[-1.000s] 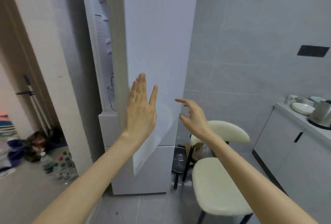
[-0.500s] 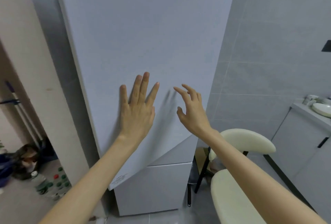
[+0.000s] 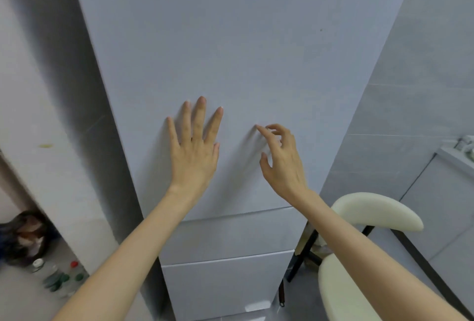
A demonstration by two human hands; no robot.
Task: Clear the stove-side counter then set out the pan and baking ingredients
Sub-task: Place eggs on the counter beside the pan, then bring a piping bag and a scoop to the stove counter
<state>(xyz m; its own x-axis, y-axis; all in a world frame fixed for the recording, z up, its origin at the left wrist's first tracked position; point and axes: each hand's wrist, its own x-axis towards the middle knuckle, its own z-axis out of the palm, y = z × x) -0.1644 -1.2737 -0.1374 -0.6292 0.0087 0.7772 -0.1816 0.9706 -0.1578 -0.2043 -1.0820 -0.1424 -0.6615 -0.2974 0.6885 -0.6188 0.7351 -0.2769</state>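
Fridge door (image 3: 243, 38) now flush with the drawers below; half a second ago it stood ajar.
Left hand (image 3: 195, 156) flat on the door, fingers straight and spread, holding nothing. Right hand (image 3: 282, 164) just right of it, fingers loosely curled and apart, index tip touching the door, holding nothing. Counter (image 3: 448, 157) far right of right hand, beyond the chair (image 3: 377, 207).

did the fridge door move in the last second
Yes. The fridge door swung shut, now flush above the lower drawer, left hand flat on it.
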